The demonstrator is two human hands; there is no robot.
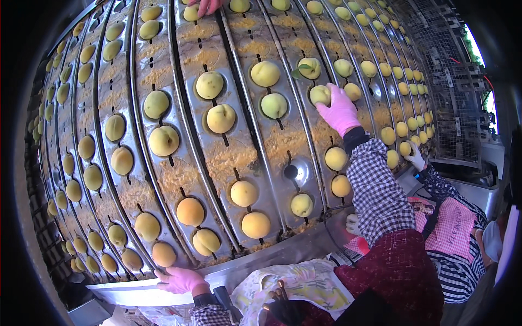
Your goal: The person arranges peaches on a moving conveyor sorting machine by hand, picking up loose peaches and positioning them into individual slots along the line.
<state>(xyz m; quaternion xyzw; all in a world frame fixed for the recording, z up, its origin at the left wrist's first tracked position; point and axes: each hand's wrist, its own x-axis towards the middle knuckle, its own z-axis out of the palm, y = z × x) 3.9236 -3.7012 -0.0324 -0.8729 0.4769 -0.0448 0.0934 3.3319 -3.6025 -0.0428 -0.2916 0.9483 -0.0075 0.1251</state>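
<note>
My right hand [341,111], in a pink glove, is closed around a yellow-green peach [320,95] that sits in a cup of the metal conveyor. A second peach [352,92] lies close to its fingers, and a peach with a green leaf [309,68] is just beyond. At the lower left, my left hand [184,280], also pink-gloved, lies with fingers stretched out at the conveyor's near edge. Right above those fingers rests an orange-yellow peach [163,254]; whether they touch it I cannot tell.
The metal conveyor [239,163] carries rows of peaches in paired cups, with orange pulp smeared between. One cup [291,171] holds no fruit. A co-worker's white-gloved hand [416,157] reaches in at the right; another person's pink glove [205,6] shows at the top. Wire mesh guards [454,103] stand far right.
</note>
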